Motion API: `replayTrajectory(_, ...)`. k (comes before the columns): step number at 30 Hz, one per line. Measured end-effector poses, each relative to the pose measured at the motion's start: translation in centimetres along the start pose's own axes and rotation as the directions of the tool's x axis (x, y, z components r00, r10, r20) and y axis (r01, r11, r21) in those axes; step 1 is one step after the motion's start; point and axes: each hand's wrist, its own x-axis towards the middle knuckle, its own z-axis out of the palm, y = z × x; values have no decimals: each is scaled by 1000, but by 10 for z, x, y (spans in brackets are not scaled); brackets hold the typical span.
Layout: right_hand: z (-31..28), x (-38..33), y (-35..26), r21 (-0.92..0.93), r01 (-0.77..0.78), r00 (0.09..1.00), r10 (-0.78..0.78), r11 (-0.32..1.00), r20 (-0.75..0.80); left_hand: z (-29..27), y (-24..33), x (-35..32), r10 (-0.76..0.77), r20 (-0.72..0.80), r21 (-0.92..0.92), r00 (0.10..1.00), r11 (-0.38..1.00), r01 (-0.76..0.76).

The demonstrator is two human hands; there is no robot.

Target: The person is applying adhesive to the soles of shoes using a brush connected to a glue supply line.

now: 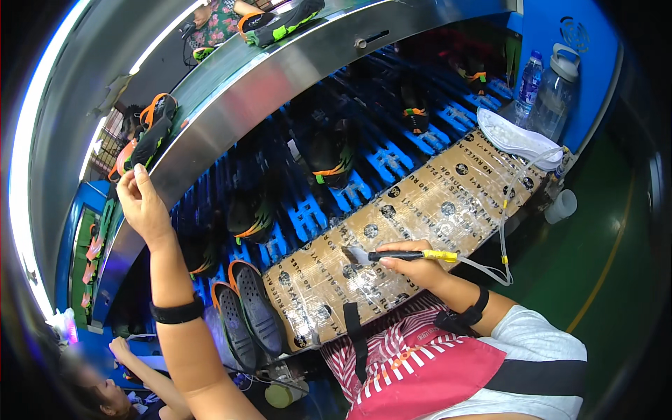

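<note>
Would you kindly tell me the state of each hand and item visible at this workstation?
left hand: raised to the conveyor edge, fingers on a black-and-orange shoe.
right hand: closed on a brush, bristles over the cardboard pad.
pair of soles: lying tread-up on the blue rack.
water bottle: upright, capped.
white cloth: crumpled on the pad's far end.
white cup: upright.
</note>
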Motion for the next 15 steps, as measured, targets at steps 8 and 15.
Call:
replayTrajectory(8,5,8,-4,79,-65,998,64,995,10,-8,-43,76,-390,363,-85,846,890,447)
replayTrajectory(15,2,15,-3,79,-55,998,57,995,-23,-15,-87,116,-425,133,448,895,832,328)
